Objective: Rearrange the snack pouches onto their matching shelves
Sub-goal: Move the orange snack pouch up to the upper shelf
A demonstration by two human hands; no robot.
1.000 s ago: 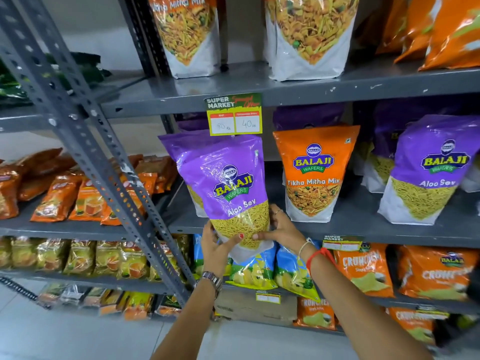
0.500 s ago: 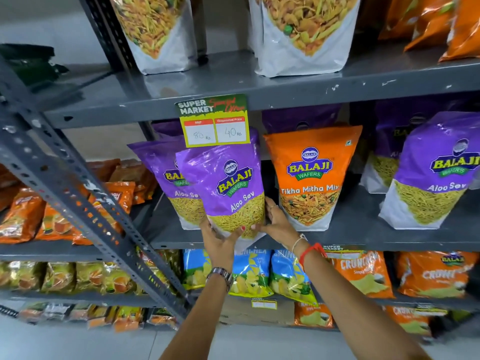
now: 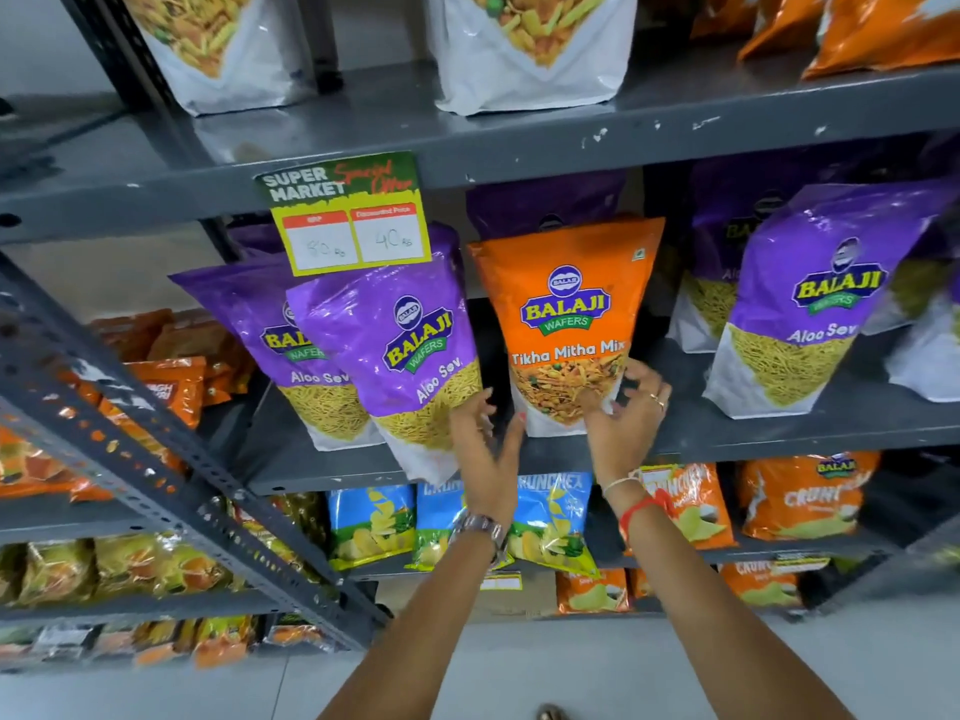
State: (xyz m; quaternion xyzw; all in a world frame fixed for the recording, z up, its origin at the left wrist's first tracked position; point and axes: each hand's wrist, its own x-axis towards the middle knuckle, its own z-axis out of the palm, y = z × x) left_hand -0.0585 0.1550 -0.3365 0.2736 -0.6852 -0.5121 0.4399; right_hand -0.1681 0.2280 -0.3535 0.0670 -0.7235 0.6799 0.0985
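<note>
A purple Aloo Sev pouch [image 3: 400, 350] leans on the middle shelf [image 3: 779, 433], in front of a second purple pouch [image 3: 280, 330]. My left hand [image 3: 485, 449] is just right of it, fingers apart and holding nothing, its thumb near the orange pouch's lower left corner. An orange Tikha Mitha Mix pouch [image 3: 566, 314] stands upright beside the purple ones. My right hand [image 3: 623, 418] grips its lower right corner, thumb on the front and fingers round the side. More purple Aloo Sev pouches [image 3: 810, 304] stand to the right.
A yellow price tag [image 3: 353, 220] hangs from the upper shelf edge [image 3: 571, 148], over the purple pouches' tops. White-bottomed mix pouches [image 3: 524, 59] stand above. Blue and orange chip bags [image 3: 805, 496] fill the shelf below. A slanted metal upright [image 3: 130, 433] crosses at left.
Both hands have let go of the purple Aloo Sev pouch, which now rests on the middle shelf. They moved right, and the right hand took hold of the orange pouch.
</note>
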